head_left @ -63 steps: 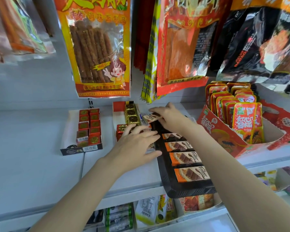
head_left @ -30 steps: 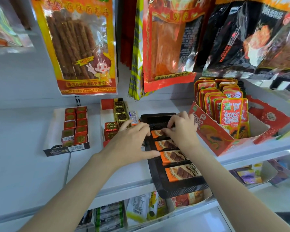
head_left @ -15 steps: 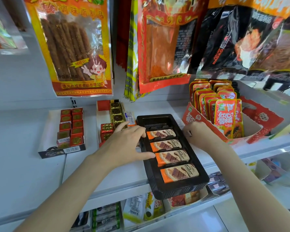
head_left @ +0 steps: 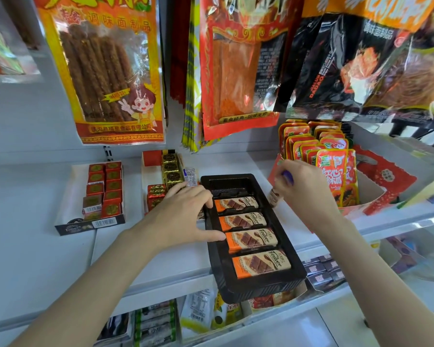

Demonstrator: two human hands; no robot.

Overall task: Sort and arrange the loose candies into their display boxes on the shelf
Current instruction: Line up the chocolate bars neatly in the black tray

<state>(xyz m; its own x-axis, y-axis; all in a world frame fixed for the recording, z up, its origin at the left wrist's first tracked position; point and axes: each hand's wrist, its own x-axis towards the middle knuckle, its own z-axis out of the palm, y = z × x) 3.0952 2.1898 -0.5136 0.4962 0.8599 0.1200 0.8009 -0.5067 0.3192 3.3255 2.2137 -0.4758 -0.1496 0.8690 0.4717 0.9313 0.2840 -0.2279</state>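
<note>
The left hand (head_left: 183, 216) is resting against the near-left wall of the black tray (head_left: 261, 288), with the fingers laid straight over the rim and the thumb pressing flat beside the third orange chocolate bar (head_left: 251, 240); it is steadying the tray, not gripping it. The right hand (head_left: 303, 194) is curling its fingers just off the tray's far-right corner and is pinching a small purple-wrapped candy (head_left: 287, 177); a second, dark wrapper is showing under the palm, but whether it is being held cannot be told.

Risks:
- The near end of the tray is projecting past the shelf (head_left: 48, 259) edge. Downward pressure from the left hand could be tipping it off.
- The purple-wrapped candy does not appear to match the orange bars. Dropping it into the empty far slots would be mis-sorting it.
- The right wrist is working close to the red carton of upright sachets (head_left: 335, 171); a sideways sweep could be toppling them.

Condition of the task items: four orange bars are lying flat in a row along the tray, label up, slightly skewed. Beyond the left fingertips, gold-foil cubes (head_left: 171, 169) are standing in a white box.
</note>
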